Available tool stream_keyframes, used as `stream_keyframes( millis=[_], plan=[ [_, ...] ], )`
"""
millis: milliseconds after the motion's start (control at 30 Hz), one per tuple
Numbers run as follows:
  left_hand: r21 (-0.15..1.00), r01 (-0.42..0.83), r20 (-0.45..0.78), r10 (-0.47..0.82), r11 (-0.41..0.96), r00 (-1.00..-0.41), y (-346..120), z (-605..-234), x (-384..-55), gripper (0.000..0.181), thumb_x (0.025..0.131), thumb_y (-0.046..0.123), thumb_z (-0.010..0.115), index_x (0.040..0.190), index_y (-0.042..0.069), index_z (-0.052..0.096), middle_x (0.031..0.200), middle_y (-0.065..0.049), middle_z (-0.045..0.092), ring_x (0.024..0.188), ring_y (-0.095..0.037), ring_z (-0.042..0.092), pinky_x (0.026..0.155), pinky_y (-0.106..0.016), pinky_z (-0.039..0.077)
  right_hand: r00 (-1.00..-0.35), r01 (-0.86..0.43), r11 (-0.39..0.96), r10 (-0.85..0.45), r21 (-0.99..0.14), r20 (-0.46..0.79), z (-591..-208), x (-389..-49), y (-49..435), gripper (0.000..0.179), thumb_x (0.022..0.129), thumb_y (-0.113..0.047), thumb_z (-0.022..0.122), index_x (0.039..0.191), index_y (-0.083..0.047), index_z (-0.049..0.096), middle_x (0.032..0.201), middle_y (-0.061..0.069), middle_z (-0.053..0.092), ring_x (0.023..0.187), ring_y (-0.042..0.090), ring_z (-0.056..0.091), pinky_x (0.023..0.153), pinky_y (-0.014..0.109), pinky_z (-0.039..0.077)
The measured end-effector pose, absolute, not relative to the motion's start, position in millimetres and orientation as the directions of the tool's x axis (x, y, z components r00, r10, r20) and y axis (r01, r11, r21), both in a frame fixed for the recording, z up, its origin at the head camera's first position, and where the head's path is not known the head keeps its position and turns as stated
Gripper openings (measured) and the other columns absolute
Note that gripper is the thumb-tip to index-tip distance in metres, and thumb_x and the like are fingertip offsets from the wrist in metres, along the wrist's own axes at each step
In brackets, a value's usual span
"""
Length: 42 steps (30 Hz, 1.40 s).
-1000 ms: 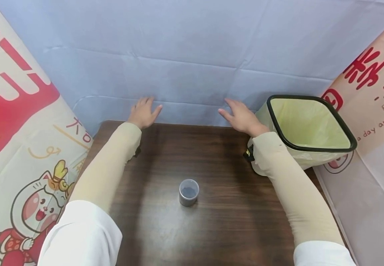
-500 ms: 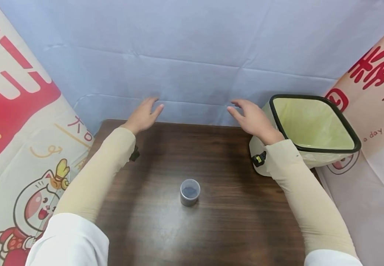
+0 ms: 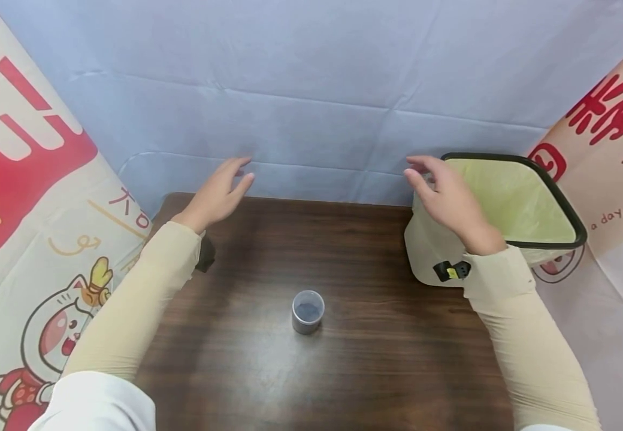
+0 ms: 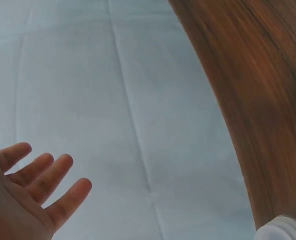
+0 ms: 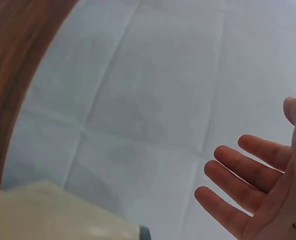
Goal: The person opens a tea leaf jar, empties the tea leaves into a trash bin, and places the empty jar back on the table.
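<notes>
My left hand (image 3: pixel 215 194) hovers over the table's back left, holding nothing, its fingers relaxed and parted. In the left wrist view the fingers (image 4: pixel 50 182) spread over the pale cloth. My right hand (image 3: pixel 448 194), also holding nothing, is raised at the near left side of the bin (image 3: pixel 434 251) and overlaps its rim in the head view. Its loosely extended fingers (image 5: pixel 237 180) show in the right wrist view. Between the arms, nearer the front, a small translucent grey cup (image 3: pixel 307 323) stands upright on the table (image 3: pixel 365 359). Neither hand touches it.
The bin has a black rim and a pale yellow liner (image 3: pixel 511 197); it stands at the table's back right. A light blue cloth (image 3: pixel 311 90) hangs behind the table. Printed banners flank it on the left (image 3: pixel 31 215) and right (image 3: pixel 608 239).
Both hands have moved apart: the left one leftward and a little nearer, the right one rightward until it overlaps the bin. The cup and bin have stayed in place.
</notes>
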<state>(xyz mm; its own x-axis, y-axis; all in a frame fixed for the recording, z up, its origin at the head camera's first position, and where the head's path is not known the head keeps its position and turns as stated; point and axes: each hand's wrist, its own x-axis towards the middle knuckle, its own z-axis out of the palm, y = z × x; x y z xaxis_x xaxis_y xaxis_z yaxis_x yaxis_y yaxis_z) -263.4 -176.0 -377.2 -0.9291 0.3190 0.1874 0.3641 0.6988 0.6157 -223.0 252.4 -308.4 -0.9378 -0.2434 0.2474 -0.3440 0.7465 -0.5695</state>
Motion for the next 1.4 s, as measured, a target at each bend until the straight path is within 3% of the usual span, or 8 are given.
stream_keyframes(
  millis=[233, 433, 567, 767, 933, 1133, 1267, 1400],
  plan=[
    [0.687, 0.398, 0.254, 0.312, 0.608, -0.915, -186.4, -380.8, -238.8, 0.055, 0.110, 0.036, 0.043, 0.156, 0.007, 0.037, 0.154, -0.016, 0.042, 0.135, -0.035, 0.047, 0.110, -0.054, 0.040, -0.920, -0.354, 0.747, -0.170, -0.563, 0.352, -297.6, -204.0, 273.2, 0.044, 0.107, -0.032, 0.052, 0.137, 0.000, 0.060, 0.132, 0.022, 0.063, 0.118, 0.038, 0.058, 0.100, 0.058, 0.046],
    [0.706, 0.421, 0.292, 0.307, 0.570, -0.906, -196.8, -391.6, -215.1, 0.052, 0.110, 0.031, 0.043, 0.154, 0.003, 0.039, 0.149, -0.020, 0.046, 0.132, -0.037, 0.051, 0.107, -0.055, 0.043, -0.907, -0.369, 0.754, -0.166, -0.543, 0.387, -300.1, -190.6, 281.7, 0.039, 0.106, -0.028, 0.055, 0.134, -0.004, 0.065, 0.132, 0.016, 0.066, 0.116, 0.032, 0.060, 0.094, 0.015, 0.044],
    [0.707, 0.448, 0.325, 0.311, 0.548, -0.893, -201.6, -406.4, -198.6, 0.049, 0.110, 0.026, 0.043, 0.152, 0.000, 0.041, 0.148, -0.022, 0.047, 0.131, -0.038, 0.052, 0.106, -0.055, 0.044, -0.902, -0.378, 0.741, -0.161, -0.554, 0.401, -304.7, -183.6, 284.2, 0.037, 0.105, -0.025, 0.056, 0.133, -0.003, 0.066, 0.130, 0.017, 0.066, 0.114, 0.016, 0.060, 0.089, 0.007, 0.039],
    [0.745, 0.457, 0.344, 0.308, 0.486, -0.887, -205.9, -437.5, -167.8, 0.044, 0.108, 0.013, 0.048, 0.150, -0.002, 0.043, 0.145, -0.023, 0.050, 0.126, -0.038, 0.056, 0.101, -0.050, 0.048, -0.893, -0.376, 0.745, -0.132, -0.551, 0.430, -304.4, -167.9, 293.0, 0.035, 0.105, -0.024, 0.058, 0.133, -0.006, 0.066, 0.131, 0.015, 0.066, 0.100, -0.016, 0.053, 0.084, 0.006, 0.038],
    [0.799, 0.405, 0.301, 0.288, 0.443, -0.909, -206.5, -466.7, -143.3, 0.045, 0.106, 0.009, 0.051, 0.149, -0.003, 0.044, 0.143, -0.022, 0.053, 0.124, -0.036, 0.058, 0.103, -0.039, 0.048, -0.854, -0.366, 0.752, -0.037, -0.548, 0.519, -299.8, -158.7, 308.0, 0.032, 0.104, -0.023, 0.059, 0.130, -0.009, 0.070, 0.125, 0.008, 0.071, 0.097, -0.020, 0.052, 0.083, 0.006, 0.039],
    [0.854, 0.354, 0.276, 0.245, 0.381, -0.930, -194.2, -494.4, -124.9, 0.043, 0.107, 0.007, 0.049, 0.148, -0.004, 0.043, 0.142, -0.021, 0.054, 0.126, -0.037, 0.057, 0.105, -0.024, 0.045, -0.800, -0.237, 0.792, 0.170, -0.562, 0.576, -291.1, -151.4, 336.7, 0.032, 0.104, -0.029, 0.057, 0.124, -0.010, 0.074, 0.107, -0.029, 0.067, 0.091, -0.018, 0.055, 0.083, 0.005, 0.040],
    [0.868, 0.370, 0.307, 0.229, 0.331, -0.924, -180.0, -507.3, -115.1, 0.044, 0.105, 0.002, 0.050, 0.148, -0.004, 0.044, 0.141, -0.023, 0.055, 0.125, -0.040, 0.058, 0.104, -0.036, 0.049, -0.758, -0.106, 0.813, 0.306, -0.572, 0.575, -292.0, -146.7, 358.2, 0.039, 0.106, -0.033, 0.052, 0.127, -0.007, 0.071, 0.102, -0.036, 0.055, 0.089, -0.018, 0.049, 0.085, 0.007, 0.039],
    [0.879, 0.389, 0.328, 0.244, 0.276, -0.913, -163.5, -517.1, -102.2, 0.049, 0.100, -0.003, 0.053, 0.147, -0.006, 0.043, 0.143, -0.025, 0.052, 0.127, -0.042, 0.055, 0.099, -0.057, 0.048, -0.766, 0.113, 0.798, 0.449, -0.591, 0.459, -294.3, -140.4, 379.2, 0.044, 0.108, -0.035, 0.042, 0.140, -0.012, 0.062, 0.128, -0.008, 0.064, 0.096, -0.014, 0.043, 0.088, 0.014, 0.039]
  ],
)
